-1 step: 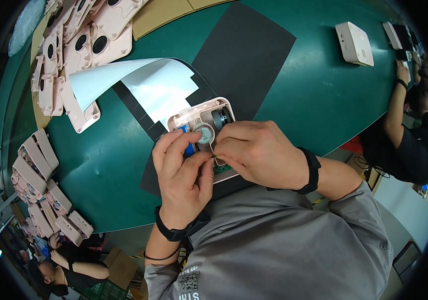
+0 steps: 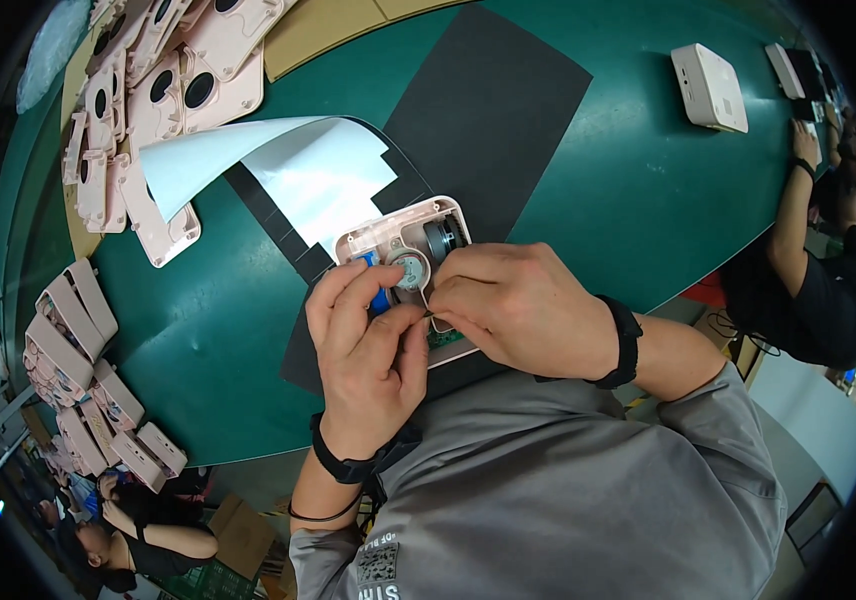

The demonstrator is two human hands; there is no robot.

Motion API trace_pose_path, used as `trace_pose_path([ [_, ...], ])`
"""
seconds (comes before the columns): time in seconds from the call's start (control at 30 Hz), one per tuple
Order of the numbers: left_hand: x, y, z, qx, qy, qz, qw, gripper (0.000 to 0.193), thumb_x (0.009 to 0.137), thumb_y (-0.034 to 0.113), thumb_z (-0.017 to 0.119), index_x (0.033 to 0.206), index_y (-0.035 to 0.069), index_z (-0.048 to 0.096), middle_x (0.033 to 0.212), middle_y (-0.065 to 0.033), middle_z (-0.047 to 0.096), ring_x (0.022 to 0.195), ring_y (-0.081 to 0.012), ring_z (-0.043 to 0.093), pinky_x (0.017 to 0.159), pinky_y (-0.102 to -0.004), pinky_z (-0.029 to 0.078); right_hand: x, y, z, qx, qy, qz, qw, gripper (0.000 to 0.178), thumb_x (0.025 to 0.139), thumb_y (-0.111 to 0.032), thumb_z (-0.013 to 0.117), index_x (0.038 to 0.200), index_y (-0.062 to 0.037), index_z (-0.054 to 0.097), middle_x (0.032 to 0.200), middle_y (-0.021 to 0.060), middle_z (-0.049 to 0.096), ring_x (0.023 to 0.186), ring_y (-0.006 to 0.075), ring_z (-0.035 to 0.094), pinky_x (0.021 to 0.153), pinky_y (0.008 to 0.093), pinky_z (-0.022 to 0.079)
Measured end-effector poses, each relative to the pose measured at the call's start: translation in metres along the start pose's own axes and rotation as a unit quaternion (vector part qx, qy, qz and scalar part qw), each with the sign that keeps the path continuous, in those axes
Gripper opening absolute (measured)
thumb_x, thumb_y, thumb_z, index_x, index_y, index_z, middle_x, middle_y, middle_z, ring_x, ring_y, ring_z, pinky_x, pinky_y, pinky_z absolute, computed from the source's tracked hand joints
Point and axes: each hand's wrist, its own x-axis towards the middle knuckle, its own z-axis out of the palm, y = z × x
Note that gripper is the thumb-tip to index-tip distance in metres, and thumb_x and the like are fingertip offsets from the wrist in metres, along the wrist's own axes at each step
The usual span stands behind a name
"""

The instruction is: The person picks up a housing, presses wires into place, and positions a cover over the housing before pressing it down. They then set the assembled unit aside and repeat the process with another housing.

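A pale pink plastic housing point(image 2: 360, 243) lies open in front of me, its inner parts facing up. Inside it are a round silver-grey disc-shaped part point(image 2: 409, 271), a black cylindrical part point(image 2: 441, 238), a blue part point(image 2: 379, 300) and a strip of green circuit board point(image 2: 442, 338). My left hand point(image 2: 363, 345) reaches over the near left side, thumb and index finger pinched at a thin wire point(image 2: 429, 314). From the right, my right hand point(image 2: 523, 310) pinches the same wire, fingertips almost touching the left ones. Both hands hide much of the housing's near half.
Black sheets point(image 2: 493, 95) lie under and beyond the housing on the green table point(image 2: 608, 200). A curled white sheet point(image 2: 238, 150) rests to the left. Pink panels point(image 2: 223, 90) pile up far left, pink casings point(image 2: 73, 330) nearer. A boxy white device point(image 2: 708, 88) stands far right. Other people sit at both sides.
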Motion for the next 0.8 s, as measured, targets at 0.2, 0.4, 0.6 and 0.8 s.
trace_pose_path([
  [0.2,0.003,0.002,-0.002,0.003,-0.014,-0.01,1.0,0.024,0.073,-0.005,0.079,0.093,0.005,0.072,0.128,-0.012,0.066,0.127,-0.0408,0.053,0.105,-0.0484,0.044,0.002,0.0,0.002,-0.019,-0.011,-0.002,1.0,0.01,0.083,-0.007,0.077,0.09,-0.0059,0.07,0.091,0.0037,0.067,0.079,0.0257,0.07,0.063,0.0374,0.057],
  [0.4,0.005,-0.002,0.001,0.009,-0.012,0.008,1.0,0.022,0.072,-0.005,0.078,0.091,0.004,0.071,0.128,-0.0128,0.065,0.128,-0.0413,0.053,0.106,-0.0487,0.044,-0.002,0.0,0.012,-0.06,0.017,-0.013,0.998,0.012,0.08,-0.008,0.075,0.09,-0.0055,0.07,0.089,0.0037,0.066,0.078,0.0251,0.069,0.065,0.0377,0.057],
  [0.6,-0.002,-0.003,0.006,0.014,0.019,0.006,1.0,0.021,0.074,-0.004,0.076,0.092,0.004,0.07,0.13,-0.0152,0.063,0.129,-0.0422,0.052,0.107,-0.0508,0.043,-0.001,-0.007,-0.007,-0.033,0.049,-0.023,0.998,0.011,0.086,-0.006,0.073,0.097,-0.0029,0.072,0.095,0.0075,0.069,0.084,0.0277,0.071,0.071,0.0377,0.058],
  [0.8,-0.009,0.003,0.007,0.01,0.051,-0.041,0.998,0.032,0.08,0.002,0.076,0.11,0.001,0.064,0.134,-0.0184,0.059,0.128,-0.0433,0.053,0.108,-0.051,0.043,-0.007,-0.008,-0.018,0.052,0.023,0.152,0.987,0.017,0.096,-0.009,0.068,0.108,0.0026,0.072,0.107,0.0155,0.073,0.092,0.0357,0.072,0.079,0.04,0.059],
])
